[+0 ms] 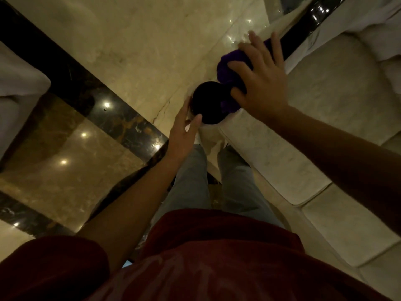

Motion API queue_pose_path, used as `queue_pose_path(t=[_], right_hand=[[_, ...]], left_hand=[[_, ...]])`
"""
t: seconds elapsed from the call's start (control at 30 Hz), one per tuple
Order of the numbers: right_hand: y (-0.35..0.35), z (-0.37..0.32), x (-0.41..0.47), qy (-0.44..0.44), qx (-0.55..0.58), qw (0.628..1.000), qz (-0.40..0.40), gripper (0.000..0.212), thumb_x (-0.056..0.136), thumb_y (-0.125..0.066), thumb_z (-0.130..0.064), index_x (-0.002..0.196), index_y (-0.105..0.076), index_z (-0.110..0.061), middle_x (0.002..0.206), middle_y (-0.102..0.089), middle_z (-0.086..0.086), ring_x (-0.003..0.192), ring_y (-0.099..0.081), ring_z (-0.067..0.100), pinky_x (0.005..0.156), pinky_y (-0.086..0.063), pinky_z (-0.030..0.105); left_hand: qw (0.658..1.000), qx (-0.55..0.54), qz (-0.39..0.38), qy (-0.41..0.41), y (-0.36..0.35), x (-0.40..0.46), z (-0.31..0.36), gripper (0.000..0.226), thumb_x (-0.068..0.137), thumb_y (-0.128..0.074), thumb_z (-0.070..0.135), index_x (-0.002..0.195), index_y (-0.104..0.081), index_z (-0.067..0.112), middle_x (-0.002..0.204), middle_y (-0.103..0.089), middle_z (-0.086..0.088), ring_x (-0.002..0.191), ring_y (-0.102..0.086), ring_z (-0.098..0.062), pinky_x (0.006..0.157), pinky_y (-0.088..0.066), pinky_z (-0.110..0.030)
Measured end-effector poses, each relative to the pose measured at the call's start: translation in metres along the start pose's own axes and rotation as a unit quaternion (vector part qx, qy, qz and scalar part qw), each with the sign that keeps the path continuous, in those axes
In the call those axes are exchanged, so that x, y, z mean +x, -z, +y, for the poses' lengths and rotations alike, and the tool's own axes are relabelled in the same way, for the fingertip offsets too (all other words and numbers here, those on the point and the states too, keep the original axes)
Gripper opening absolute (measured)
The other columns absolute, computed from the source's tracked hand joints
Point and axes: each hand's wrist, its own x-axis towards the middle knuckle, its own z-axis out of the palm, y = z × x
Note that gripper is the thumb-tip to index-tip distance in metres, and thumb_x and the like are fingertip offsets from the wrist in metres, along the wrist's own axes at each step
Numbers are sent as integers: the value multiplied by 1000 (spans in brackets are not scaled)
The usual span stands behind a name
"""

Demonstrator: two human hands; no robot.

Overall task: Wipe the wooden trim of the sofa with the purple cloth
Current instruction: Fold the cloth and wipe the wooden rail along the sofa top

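Observation:
The purple cloth (230, 68) lies bunched on the sofa's dark glossy wooden trim (308, 22), which runs up to the top right. My right hand (260, 77) presses flat on the cloth, fingers spread over it. The trim ends near me in a round dark wooden knob (209, 102). My left hand (184, 131) rests against the left side of that knob with fingers apart and holds nothing. The cream sofa cushions (325, 101) lie to the right of the trim.
A polished marble floor (141, 46) with a dark inlaid border (121, 120) spreads to the left. Another pale upholstered piece (15, 90) stands at the left edge. My legs in grey trousers (195, 174) stand close against the sofa's arm.

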Motion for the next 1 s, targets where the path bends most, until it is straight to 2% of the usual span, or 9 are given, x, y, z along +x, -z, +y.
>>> queue_pose_path(t=[0.07,0.17,0.27,0.37,0.5,0.6,0.7,0.83,1.0], right_hand=[[-11,-23,-5,0,16,1000,3,44,93,-66,-35,132,-66,-15,144,-61,21,142,-49,45,120,-28,68],[-21,-45,-12,16,36,999,3,47,97,-62,-36,141,-65,-19,148,-58,21,140,-52,44,120,-30,65],[-16,-23,-10,78,40,996,-11,42,99,-60,-37,136,-65,-21,145,-60,20,138,-53,42,121,-28,67],[-1,21,4,87,35,996,12,37,96,-63,-39,127,-67,-20,137,-64,17,136,-54,39,122,-24,68],[12,55,23,-30,20,996,79,38,94,-66,-36,124,-72,-15,134,-67,17,137,-54,41,121,-26,69],[6,33,15,-56,20,996,71,48,92,-66,-39,134,-67,-15,147,-59,20,144,-45,45,122,-22,69],[-2,21,0,37,32,998,28,54,94,-65,-42,142,-62,-17,155,-52,21,148,-40,44,124,-19,67],[-1,48,11,113,51,992,29,56,95,-63,-50,141,-64,-18,151,-56,19,145,-47,41,125,-20,65],[14,105,34,44,40,993,101,59,98,-51,-57,142,-62,-20,147,-59,17,144,-47,40,125,-17,61]], left_hand=[[1000,17,-8,-13,5,2,-3,61,110,-52,27,164,-25,21,161,-35,12,147,-42,-7,119,-42,-27],[998,47,-21,-27,9,6,-7,62,109,-52,29,165,-26,22,160,-38,12,141,-43,5,119,-41,-26],[993,105,-14,-44,13,6,-7,65,107,-54,39,165,-26,25,162,-37,10,145,-40,-5,124,-36,-40],[934,312,44,-171,19,10,-5,69,105,-55,45,163,-29,19,169,-33,-11,156,-31,-28,125,-27,-60],[845,439,85,-292,7,19,7,66,106,-54,45,161,-31,18,170,-29,-17,158,-23,-41,125,-19,-64],[832,464,48,-299,0,25,9,58,107,-47,43,160,-38,19,170,-27,-19,158,-21,-41,126,-18,-64],[812,498,55,-299,0,27,9,58,108,-45,45,160,-39,22,171,-25,-17,159,-19,-41,126,-15,-65],[783,529,91,-314,-5,24,11,65,107,-47,49,162,-35,18,171,-24,-17,160,-16,-42,126,-15,-67],[769,538,102,-331,-46,25,22,66,106,-48,50,160,-39,14,168,-32,-18,157,-25,-43,123,-20,-69]])
